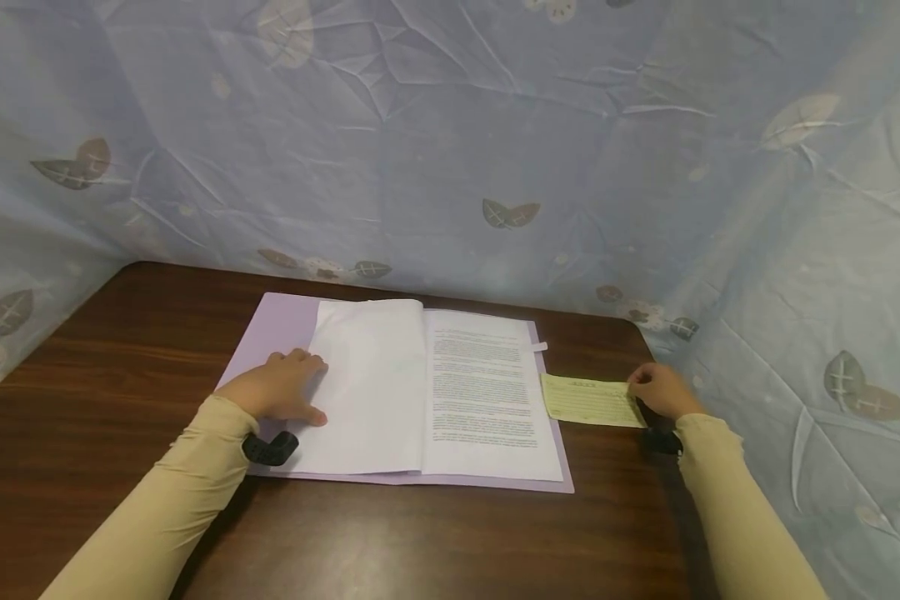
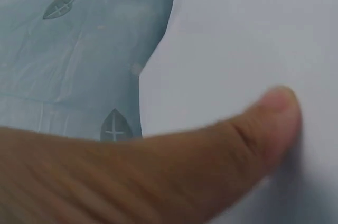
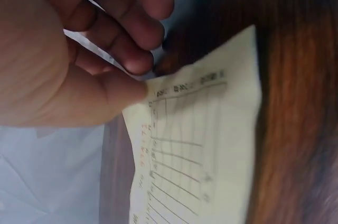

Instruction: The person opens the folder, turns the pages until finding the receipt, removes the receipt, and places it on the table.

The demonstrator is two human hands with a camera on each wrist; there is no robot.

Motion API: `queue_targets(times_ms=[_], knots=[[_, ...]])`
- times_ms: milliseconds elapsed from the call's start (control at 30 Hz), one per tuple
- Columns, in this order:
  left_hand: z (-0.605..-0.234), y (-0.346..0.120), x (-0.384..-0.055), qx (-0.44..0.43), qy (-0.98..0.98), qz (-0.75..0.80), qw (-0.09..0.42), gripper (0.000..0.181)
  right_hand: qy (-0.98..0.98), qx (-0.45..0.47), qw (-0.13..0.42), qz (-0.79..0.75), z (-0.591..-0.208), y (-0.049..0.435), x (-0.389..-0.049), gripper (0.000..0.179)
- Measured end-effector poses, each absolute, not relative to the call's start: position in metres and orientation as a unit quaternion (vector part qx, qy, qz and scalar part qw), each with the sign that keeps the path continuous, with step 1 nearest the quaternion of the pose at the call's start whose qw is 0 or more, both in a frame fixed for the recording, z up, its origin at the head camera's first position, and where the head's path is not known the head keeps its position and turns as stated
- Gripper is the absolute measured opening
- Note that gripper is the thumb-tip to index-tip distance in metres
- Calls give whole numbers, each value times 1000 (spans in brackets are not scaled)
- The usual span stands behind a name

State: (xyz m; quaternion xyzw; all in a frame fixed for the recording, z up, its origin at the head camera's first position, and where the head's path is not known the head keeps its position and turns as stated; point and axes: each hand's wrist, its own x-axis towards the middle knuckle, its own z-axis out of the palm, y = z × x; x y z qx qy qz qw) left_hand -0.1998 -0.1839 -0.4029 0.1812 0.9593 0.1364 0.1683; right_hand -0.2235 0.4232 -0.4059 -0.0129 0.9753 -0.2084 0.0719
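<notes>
A light purple folder lies spread on the table with white pages in it. Its left-hand page is blank and its right-hand page carries printed text. My left hand rests at the blank page's left edge, fingers spread; in the left wrist view the thumb lies over white paper. To the right of the folder is a yellow printed form with ruled lines, its left end by the folder's edge. My right hand pinches the form's right end between thumb and fingers.
The dark wooden table runs up to a patterned cloth hanging behind and at both sides. A small white tab sticks out past the folder's right edge. Each wrist wears a black band.
</notes>
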Motion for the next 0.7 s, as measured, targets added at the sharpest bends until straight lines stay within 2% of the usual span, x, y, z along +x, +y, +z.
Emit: queue_targets(times_ms=[200,467,700], knots=[[-399,-182,-197,164,959,138,184,89,983,14,50,-177,-409,428,-218,20],[-396,-187,-199,160,960,146,178,85,984,31,11,-173,-409,425,-215,24],[-394,-191,-199,164,958,142,188,87,967,35,-133,-214,-409,387,-206,25]])
